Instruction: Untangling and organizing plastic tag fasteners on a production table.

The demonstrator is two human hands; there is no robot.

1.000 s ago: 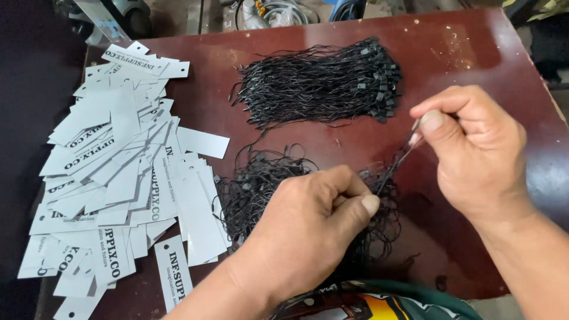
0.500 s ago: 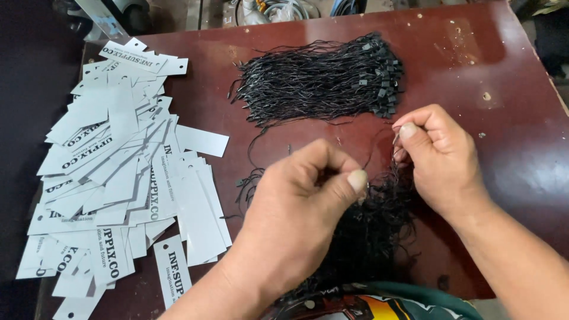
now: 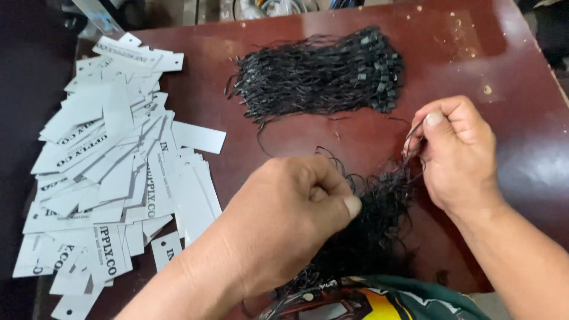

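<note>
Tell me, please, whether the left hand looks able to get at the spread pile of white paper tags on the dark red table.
Probably yes. The left hand is closed at the loose black strings, and the white paper tags lie just to its left with only bare table between, nothing blocking.

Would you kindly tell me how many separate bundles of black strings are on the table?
2. One tidy bundle lies at the far middle of the table; a looser bundle sits near the front edge, between both hands, partly hidden by them.

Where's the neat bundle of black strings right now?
In the head view, the neat bundle of black strings lies at the far middle of the dark red table, right of the white paper tags, beyond both hands.
</note>
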